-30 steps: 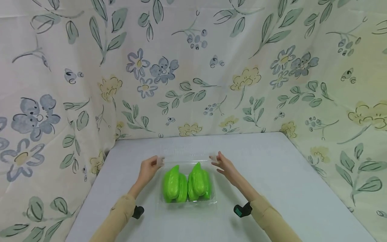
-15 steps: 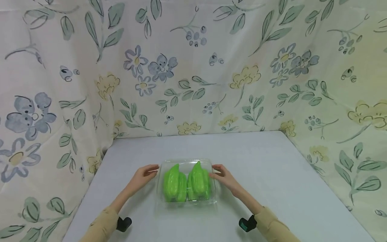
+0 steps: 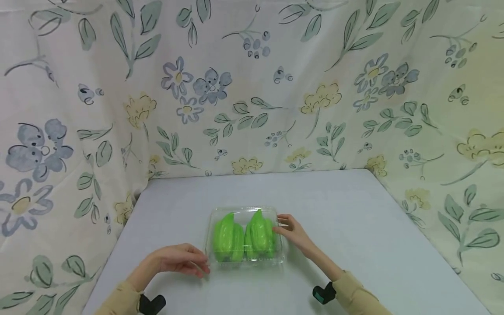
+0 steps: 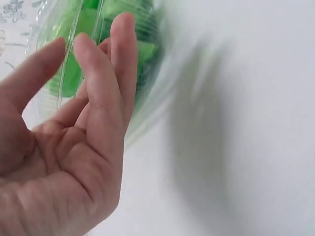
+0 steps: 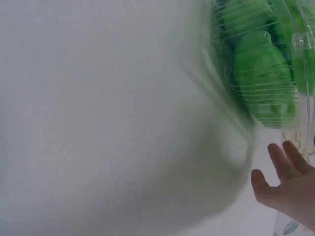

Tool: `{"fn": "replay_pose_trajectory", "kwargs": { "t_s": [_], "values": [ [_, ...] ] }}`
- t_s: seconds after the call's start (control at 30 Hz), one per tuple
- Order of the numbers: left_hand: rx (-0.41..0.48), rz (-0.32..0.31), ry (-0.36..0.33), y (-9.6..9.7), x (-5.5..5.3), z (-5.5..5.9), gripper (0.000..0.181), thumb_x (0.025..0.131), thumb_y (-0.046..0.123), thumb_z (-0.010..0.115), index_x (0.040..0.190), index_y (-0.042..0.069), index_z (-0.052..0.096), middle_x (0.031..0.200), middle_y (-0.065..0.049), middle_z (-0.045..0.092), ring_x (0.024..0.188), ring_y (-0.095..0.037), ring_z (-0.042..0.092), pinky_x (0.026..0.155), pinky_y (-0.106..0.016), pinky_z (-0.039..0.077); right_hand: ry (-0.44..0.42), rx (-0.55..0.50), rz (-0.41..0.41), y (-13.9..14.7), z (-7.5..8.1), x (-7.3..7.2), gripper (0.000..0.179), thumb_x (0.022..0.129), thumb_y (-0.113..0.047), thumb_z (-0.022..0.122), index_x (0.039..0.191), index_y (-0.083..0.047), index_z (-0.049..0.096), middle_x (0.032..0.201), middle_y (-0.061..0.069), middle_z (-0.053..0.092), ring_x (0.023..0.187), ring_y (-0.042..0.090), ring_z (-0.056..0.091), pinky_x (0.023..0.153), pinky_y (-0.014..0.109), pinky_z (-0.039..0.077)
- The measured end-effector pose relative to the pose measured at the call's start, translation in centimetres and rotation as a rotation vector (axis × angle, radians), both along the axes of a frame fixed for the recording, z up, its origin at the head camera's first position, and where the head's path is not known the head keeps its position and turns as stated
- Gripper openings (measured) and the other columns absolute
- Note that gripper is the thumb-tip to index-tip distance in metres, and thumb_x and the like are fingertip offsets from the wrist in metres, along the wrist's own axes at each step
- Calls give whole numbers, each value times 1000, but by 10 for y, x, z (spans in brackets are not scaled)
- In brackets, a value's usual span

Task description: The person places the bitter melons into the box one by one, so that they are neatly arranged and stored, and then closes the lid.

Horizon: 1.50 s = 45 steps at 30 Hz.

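A clear plastic clamshell box (image 3: 243,215) lies on the table with its lid down. Inside are several bright green, ribbed pieces (image 3: 225,238) with pointed tips; whether they are fruit or vegetables I cannot tell. My left hand (image 3: 181,261) is at the box's front left corner, fingers loosely bent, holding nothing. In the left wrist view the thumb and fingers stand apart, in front of the box's edge. At the right side, toward the back, my right hand (image 3: 297,234) has its thumb and fingers by the lid's edge; contact is unclear. The right wrist view shows those fingers spread below the ribbed wall.
A white table (image 3: 334,205) spreads around the box. Behind it and along both sides hangs a floral curtain (image 3: 260,87). A dark wrist device (image 3: 324,293) sits on the right forearm, and another (image 3: 152,303) on the left.
The lid, earlier folded back with both hands at its edge, has come down over the green pieces. My left hand has since moved down to the front left corner; the right has barely moved.
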State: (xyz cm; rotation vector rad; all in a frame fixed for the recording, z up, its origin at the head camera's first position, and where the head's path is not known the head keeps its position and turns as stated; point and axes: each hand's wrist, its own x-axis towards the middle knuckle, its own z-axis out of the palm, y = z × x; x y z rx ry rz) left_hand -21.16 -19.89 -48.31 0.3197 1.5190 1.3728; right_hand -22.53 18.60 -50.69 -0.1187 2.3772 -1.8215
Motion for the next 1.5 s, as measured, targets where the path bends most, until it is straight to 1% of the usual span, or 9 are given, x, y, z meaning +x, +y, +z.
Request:
{"fn": "replay_pose_trajectory", "kwargs": {
  "t_s": [0.2,0.37,0.5,0.67,0.8,1.0,1.17,1.37,1.5],
  "values": [
    [-27,173,94,19,2,-4,28,97,19,53,103,-4,67,87,1,72,79,-5,68,71,-18,54,-1,34,-74,10,-2,-2,54,93,-35,60,136,-7,45,135,21,53,120,37,54,98,52,44],
    [-77,379,205,44,-4,-5,38,96,20,55,112,-14,61,88,-2,73,75,-4,68,70,-19,55,-134,16,-143,28,-1,0,57,96,-43,50,134,0,45,128,22,57,112,32,59,96,45,49],
    [-95,451,245,62,-10,-4,37,96,19,55,111,-13,62,92,-8,74,72,-3,67,68,-18,54,-260,-7,-108,41,-3,4,54,95,-40,52,123,5,55,113,16,66,101,22,65,87,36,54],
    [-117,487,229,70,-18,-1,36,97,19,53,113,-12,62,96,-11,74,72,-5,68,66,-18,53,-274,-56,8,45,-7,9,49,96,-34,51,116,9,60,98,5,72,90,14,68,81,31,54],
    [-121,492,211,70,-21,-4,38,98,19,52,115,-14,59,91,-8,74,72,-6,69,66,-18,54,-247,-105,36,41,-8,10,47,96,-29,51,116,14,57,91,1,70,83,8,66,78,25,53],
    [-112,552,318,75,-20,-11,36,95,13,53,109,-20,58,77,-1,72,65,-2,65,67,-19,55,-261,-206,-55,34,-12,11,36,95,-17,52,108,16,59,75,-6,65,71,4,61,67,17,49],
    [-114,611,350,81,-12,-6,33,93,8,53,104,-22,59,71,1,68,64,-3,62,67,-20,54,-252,-285,-147,28,-19,12,25,92,-8,52,98,13,63,67,-5,64,63,4,58,60,16,47],
    [-39,630,285,74,-16,-19,35,94,13,56,108,-19,58,74,1,69,68,-5,65,67,-19,54,-255,-275,-161,25,-17,13,29,92,-13,54,102,13,63,70,-5,66,67,5,60,63,17,49],
    [-81,557,251,64,-21,-20,52,99,34,48,119,-14,55,94,-9,73,79,-11,70,73,-23,56,-276,-203,-122,30,-13,14,48,96,-32,52,113,12,60,81,-3,69,76,9,64,70,22,51]
  ]
}}
